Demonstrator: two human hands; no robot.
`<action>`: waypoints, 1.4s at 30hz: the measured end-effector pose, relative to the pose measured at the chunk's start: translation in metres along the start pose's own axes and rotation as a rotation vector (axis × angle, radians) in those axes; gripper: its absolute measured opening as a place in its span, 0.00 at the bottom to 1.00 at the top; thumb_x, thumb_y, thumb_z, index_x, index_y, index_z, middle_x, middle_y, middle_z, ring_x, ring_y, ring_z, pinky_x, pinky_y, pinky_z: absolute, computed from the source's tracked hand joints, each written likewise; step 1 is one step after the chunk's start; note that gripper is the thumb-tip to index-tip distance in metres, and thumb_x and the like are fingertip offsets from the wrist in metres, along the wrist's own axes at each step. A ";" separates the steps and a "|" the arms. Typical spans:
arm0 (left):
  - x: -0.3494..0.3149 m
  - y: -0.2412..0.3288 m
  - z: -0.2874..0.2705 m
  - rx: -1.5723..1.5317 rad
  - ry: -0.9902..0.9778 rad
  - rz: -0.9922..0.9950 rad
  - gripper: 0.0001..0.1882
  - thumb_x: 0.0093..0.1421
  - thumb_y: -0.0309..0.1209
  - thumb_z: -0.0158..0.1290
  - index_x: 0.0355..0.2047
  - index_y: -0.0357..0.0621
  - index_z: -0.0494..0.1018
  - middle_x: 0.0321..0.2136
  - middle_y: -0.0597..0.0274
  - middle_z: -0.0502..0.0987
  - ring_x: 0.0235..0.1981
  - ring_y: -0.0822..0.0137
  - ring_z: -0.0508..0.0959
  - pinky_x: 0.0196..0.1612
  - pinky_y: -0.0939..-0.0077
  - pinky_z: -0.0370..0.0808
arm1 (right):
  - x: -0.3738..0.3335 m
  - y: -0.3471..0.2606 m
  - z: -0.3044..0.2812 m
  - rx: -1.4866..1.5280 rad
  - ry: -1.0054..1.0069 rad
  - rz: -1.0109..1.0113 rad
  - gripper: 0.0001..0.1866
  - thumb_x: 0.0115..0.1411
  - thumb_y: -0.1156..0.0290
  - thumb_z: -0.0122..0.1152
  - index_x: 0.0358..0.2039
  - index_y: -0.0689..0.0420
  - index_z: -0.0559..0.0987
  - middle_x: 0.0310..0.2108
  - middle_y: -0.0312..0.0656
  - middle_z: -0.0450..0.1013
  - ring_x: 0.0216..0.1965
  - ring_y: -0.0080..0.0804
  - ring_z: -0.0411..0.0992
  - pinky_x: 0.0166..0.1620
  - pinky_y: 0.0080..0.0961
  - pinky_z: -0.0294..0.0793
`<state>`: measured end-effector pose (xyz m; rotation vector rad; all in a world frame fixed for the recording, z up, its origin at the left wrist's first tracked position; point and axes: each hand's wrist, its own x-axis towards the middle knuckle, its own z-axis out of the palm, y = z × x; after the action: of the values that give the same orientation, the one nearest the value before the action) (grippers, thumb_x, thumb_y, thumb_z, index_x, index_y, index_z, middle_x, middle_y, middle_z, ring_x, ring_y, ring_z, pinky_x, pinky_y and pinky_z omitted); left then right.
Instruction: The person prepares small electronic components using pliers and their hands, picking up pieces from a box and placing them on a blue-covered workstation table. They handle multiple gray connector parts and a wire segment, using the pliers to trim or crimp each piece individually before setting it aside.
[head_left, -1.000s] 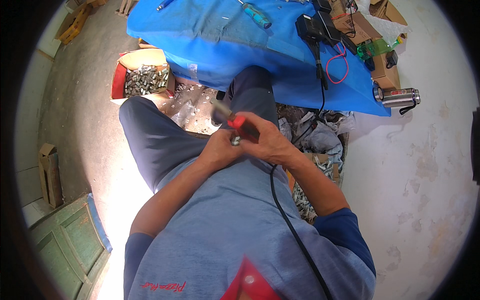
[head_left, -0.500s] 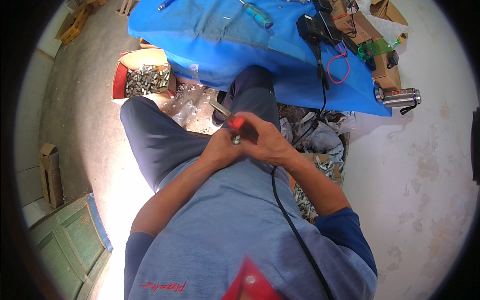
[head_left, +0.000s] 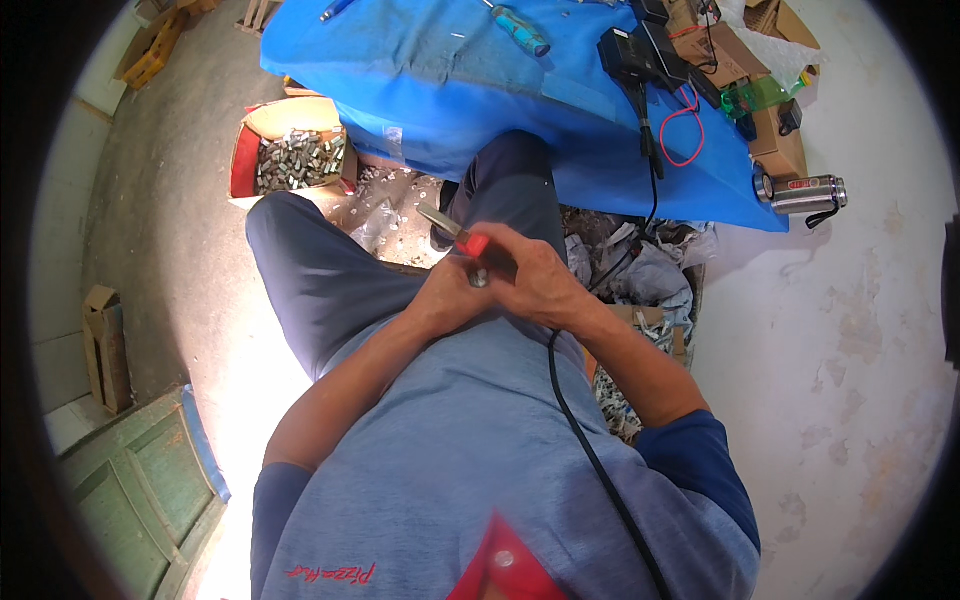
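Note:
Both hands meet in front of my waist, above my lap. My right hand (head_left: 541, 284) is closed around a red-handled tool (head_left: 455, 229) whose flat metal end points away and to the left. Its exact kind is unclear, since most of the handle lies hidden in my fingers. My left hand (head_left: 452, 297) is closed, pressed up beside the right one. Between the two hands a small whitish, shiny piece (head_left: 479, 278) shows in the left hand's grip, too small to identify.
A blue-covered table (head_left: 450, 80) stands ahead, bearing a turquoise-handled screwdriver (head_left: 522, 32) and black power adapters (head_left: 625, 57). Left of it, a cardboard box (head_left: 283, 120) holds many small metal parts. A steel flask (head_left: 808, 194) is at right. A black cable (head_left: 590, 450) crosses my torso.
The whole view has shifted slightly. Both hands keep their hold near the same spot, and the small pale piece looks slightly turned between them.

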<state>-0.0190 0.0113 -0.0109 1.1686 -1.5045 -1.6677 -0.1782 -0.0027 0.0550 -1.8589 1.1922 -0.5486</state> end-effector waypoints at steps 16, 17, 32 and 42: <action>0.000 0.009 -0.002 -0.192 -0.144 0.001 0.21 0.55 0.33 0.63 0.47 0.39 0.71 0.37 0.67 0.76 0.37 0.76 0.74 0.40 0.78 0.73 | 0.001 0.007 -0.011 -0.055 -0.073 -0.167 0.28 0.49 0.79 0.60 0.53 0.57 0.71 0.39 0.54 0.76 0.42 0.56 0.74 0.45 0.42 0.73; -0.002 0.012 -0.004 -0.166 -0.162 -0.036 0.19 0.55 0.34 0.63 0.44 0.39 0.72 0.34 0.68 0.75 0.35 0.77 0.73 0.37 0.79 0.71 | 0.001 0.008 -0.012 -0.043 -0.076 -0.166 0.28 0.49 0.79 0.60 0.53 0.57 0.71 0.39 0.55 0.76 0.42 0.56 0.75 0.45 0.42 0.73; -0.007 0.014 -0.002 -0.169 -0.074 -0.187 0.14 0.63 0.39 0.58 0.29 0.41 0.75 0.20 0.75 0.69 0.21 0.82 0.64 0.23 0.81 0.61 | -0.008 0.014 -0.041 0.628 -0.069 0.307 0.20 0.53 0.78 0.55 0.48 0.64 0.75 0.39 0.41 0.77 0.41 0.29 0.74 0.48 0.25 0.72; -0.001 -0.003 0.000 -0.092 0.104 -0.106 0.16 0.63 0.38 0.58 0.24 0.39 0.74 0.18 0.76 0.67 0.21 0.82 0.63 0.22 0.79 0.60 | -0.059 0.011 -0.083 0.706 -0.548 0.525 0.29 0.51 0.71 0.60 0.56 0.66 0.72 0.46 0.48 0.77 0.44 0.33 0.78 0.48 0.26 0.75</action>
<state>-0.0180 0.0128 -0.0135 1.2844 -1.3091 -1.6994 -0.2709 0.0126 0.0961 -0.9471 0.8925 -0.1098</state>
